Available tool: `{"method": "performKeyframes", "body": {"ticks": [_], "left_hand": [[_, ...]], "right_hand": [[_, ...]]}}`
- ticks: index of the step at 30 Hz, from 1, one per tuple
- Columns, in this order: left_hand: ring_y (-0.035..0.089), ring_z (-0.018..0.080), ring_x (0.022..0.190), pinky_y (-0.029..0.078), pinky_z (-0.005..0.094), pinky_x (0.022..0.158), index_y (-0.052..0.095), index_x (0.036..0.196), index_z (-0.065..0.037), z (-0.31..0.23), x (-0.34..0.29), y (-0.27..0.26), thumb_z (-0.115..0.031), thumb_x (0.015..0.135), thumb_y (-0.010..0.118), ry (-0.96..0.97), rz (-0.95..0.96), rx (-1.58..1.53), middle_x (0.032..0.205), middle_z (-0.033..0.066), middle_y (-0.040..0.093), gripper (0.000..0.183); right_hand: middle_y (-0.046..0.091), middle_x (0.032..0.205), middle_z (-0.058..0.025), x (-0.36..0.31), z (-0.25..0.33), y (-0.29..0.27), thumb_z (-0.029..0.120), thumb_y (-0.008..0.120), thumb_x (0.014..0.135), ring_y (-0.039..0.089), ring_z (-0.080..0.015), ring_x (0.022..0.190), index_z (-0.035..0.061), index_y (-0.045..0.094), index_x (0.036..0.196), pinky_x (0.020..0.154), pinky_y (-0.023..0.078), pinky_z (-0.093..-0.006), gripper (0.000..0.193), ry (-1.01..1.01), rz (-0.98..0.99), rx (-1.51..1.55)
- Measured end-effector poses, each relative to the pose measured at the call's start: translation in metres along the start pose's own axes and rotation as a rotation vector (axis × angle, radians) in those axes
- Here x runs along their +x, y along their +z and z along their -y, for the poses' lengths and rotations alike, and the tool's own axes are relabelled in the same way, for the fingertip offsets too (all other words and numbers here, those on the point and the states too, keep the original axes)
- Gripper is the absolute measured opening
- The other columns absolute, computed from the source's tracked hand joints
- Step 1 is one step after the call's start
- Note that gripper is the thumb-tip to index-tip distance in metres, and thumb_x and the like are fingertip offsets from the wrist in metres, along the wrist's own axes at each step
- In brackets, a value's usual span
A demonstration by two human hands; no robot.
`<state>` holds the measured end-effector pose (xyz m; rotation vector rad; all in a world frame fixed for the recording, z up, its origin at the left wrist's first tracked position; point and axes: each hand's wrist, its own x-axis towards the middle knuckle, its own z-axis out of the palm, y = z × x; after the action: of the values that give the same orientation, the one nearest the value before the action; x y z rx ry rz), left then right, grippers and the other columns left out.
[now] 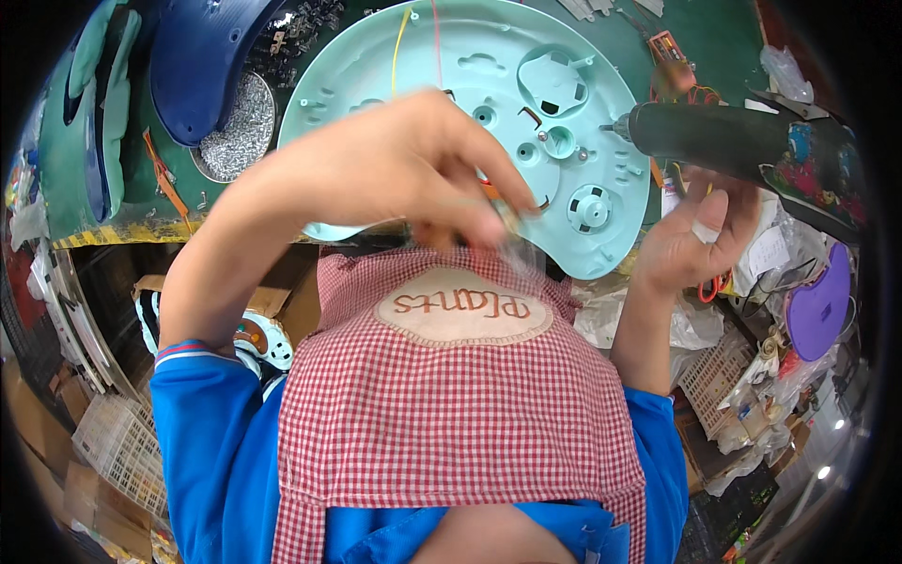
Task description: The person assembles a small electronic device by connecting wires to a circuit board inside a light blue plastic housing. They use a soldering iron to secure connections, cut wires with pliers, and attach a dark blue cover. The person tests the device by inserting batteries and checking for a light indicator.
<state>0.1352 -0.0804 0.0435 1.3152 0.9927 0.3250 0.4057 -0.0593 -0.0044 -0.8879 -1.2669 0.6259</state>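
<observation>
A large turquoise plastic shell [395, 66] lies at the table's near edge, its inside showing posts, slotted bosses and small metal contacts. Over its near part my left hand [404, 164] reaches across, slightly blurred, fingers curled down. A small thing shows between thumb and index finger, too smeared to name; a bit of orange shows behind the fingers. A black electric screwdriver [714, 136] juts in from the right, bit toward the shell. Just below it my right hand [691, 244] is turned palm up with curled fingers. The screwdriver partly hides these fingers, and what they hold is unclear.
At the left stand a dish of small metal parts [246, 132], a dark blue curved shell [193, 70] and stacked turquoise parts [117, 103]. Wires lie near a small orange-labelled component [665, 49]. A purple plastic piece [816, 305] and a crate [716, 376] are at the right.
</observation>
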Motion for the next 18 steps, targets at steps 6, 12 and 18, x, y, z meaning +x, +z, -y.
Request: {"method": "performKeyframes", "body": {"ticks": [6,12,18], "left_hand": [[0.065,0.0135,0.064,0.052,0.0264,0.057,0.069,0.111,-0.007,0.019,0.063,0.044,-0.014,0.086,0.066,-0.020,-0.302,-0.049,0.086,0.0087,0.070,0.027],[0.063,0.0238,0.068,0.051,0.0351,0.061,0.072,0.096,-0.010,0.043,0.076,0.045,-0.019,0.079,0.070,0.404,-0.522,0.687,0.079,0.0047,0.063,0.019],[0.062,0.0235,0.074,0.051,0.0363,0.063,0.069,0.084,-0.009,0.040,0.086,0.051,-0.019,0.076,0.071,0.424,-0.584,0.718,0.078,0.0026,0.060,0.012]], "right_hand": [[0.058,0.113,-0.0223,0.024,-0.015,0.021,0.027,0.066,0.085,0.058,-0.0290,0.103,-0.0046,0.024,0.141,0.093,0.045,-0.0413,0.077,0.221,0.390,0.135],[0.058,0.085,-0.0157,0.024,-0.022,0.009,0.036,0.069,0.079,0.055,-0.0233,0.075,-0.0003,0.022,0.144,0.074,0.048,-0.0374,0.088,0.088,0.303,0.224],[0.059,0.086,-0.0148,0.030,0.002,0.016,0.023,0.069,0.081,0.059,-0.0223,0.074,0.0004,0.009,0.147,0.074,0.050,-0.0399,0.092,0.187,0.414,0.301]]}}
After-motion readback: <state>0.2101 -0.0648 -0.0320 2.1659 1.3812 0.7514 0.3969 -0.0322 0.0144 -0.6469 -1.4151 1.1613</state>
